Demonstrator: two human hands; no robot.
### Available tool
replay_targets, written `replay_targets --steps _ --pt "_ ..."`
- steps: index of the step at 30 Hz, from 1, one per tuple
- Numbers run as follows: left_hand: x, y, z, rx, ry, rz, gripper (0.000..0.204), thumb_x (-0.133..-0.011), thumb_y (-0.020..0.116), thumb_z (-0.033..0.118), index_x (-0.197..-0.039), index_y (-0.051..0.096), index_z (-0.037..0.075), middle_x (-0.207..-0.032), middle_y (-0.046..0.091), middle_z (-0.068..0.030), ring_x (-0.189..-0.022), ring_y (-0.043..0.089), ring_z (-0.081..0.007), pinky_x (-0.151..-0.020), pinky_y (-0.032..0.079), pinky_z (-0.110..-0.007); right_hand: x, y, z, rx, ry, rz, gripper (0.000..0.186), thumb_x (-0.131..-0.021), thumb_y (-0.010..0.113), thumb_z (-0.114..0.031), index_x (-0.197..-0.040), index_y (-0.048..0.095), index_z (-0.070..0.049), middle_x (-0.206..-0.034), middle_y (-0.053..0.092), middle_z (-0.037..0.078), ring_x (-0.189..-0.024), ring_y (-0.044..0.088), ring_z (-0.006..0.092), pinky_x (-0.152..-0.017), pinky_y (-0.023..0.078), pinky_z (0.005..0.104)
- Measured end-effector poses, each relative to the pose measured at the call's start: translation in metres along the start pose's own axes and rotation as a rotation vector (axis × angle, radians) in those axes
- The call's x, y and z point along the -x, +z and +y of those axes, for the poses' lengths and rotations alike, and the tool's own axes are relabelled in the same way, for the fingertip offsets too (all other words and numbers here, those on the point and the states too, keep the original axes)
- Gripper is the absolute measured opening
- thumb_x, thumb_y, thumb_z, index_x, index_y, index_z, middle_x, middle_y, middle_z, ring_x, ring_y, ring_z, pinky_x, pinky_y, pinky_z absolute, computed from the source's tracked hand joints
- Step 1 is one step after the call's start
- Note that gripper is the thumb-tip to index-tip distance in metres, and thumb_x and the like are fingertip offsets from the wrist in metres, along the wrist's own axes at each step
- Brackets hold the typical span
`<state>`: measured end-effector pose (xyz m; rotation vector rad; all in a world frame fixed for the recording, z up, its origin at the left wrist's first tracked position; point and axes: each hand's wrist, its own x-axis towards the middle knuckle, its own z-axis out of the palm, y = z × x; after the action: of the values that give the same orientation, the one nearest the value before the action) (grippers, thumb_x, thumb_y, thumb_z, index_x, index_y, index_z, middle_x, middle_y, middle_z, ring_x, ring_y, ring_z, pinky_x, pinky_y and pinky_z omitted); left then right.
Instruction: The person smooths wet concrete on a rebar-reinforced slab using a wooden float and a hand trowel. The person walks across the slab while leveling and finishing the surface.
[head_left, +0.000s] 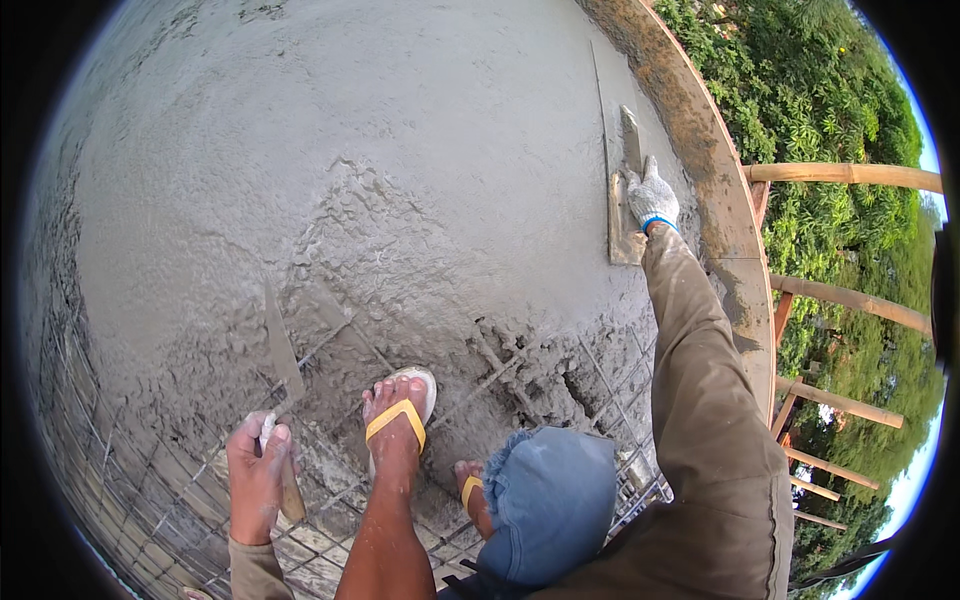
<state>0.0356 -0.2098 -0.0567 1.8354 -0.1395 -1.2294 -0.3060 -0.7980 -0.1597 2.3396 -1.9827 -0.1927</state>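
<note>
The left hand (pixel 258 465), which was bare, was closed around the pointed trowel (pixel 284 350), so the fingers hid a part of its wooden handle; the blade pointed to the far side, above the rough concrete (pixel 345 230), and whether its tip touched could not be told. The right hand (pixel 655 198), in a pale glove, was closed on the flat float (pixel 627 250), which lay on the smooth concrete at the right, near the curved formwork edge (pixel 735 240). The glove covered most of the float's grip, and how the thumb was placed was hard to see. The steel bars (pixel 490 380) at the near side went partly under the concrete. The blue frayed cloth (pixel 555 500) hid most of the right foot (pixel 476 488), while the left foot in its sandal (pixel 400 420) was visible. Both forearms were in brown sleeves, and the left one was cut off by the near edge. Whether the tools carried a label or writing was too small to tell
</note>
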Motion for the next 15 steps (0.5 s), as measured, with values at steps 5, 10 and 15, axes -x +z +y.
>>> replay_targets --steps 5,10,15 --pt "0.006 0.004 0.002 -0.008 0.038 0.033 0.024 -0.099 0.066 0.025 -0.105 0.064 0.002 -0.084 0.059 0.002 -0.074 0.058 -0.0066 -0.059 0.049 -0.024 0.061 0.017 0.083 0.036 0.054 0.013 0.071 -0.095 0.053 -0.051 -0.153 0.037 -0.015 -0.103 0.07 0.026 -0.094 0.068 0.0431 -0.081 0.052 0.0528" --pt "0.015 -0.005 -0.005 0.014 0.008 0.056 0.028 -0.099 0.064 0.023 -0.116 0.061 0.002 -0.107 0.066 -0.0068 -0.077 0.061 -0.0091 -0.062 0.052 -0.026 0.142 0.028 0.15 0.012 0.19 -0.006 0.072 -0.094 0.054 -0.054 -0.154 0.036 -0.018 -0.107 0.069 0.027 -0.097 0.067 0.0451 -0.081 0.051 0.0542" --pt "0.018 -0.013 -0.017 0.064 0.029 0.082 0.025 -0.098 0.066 0.025 -0.111 0.064 0.003 -0.101 0.065 -0.0031 -0.079 0.059 -0.0079 -0.062 0.052 -0.026 0.189 0.026 0.169 -0.147 0.191 0.137 0.059 -0.096 0.059 -0.045 -0.145 0.05 -0.015 -0.125 0.066 0.019 -0.11 0.065 0.0393 -0.091 0.051 0.0466"
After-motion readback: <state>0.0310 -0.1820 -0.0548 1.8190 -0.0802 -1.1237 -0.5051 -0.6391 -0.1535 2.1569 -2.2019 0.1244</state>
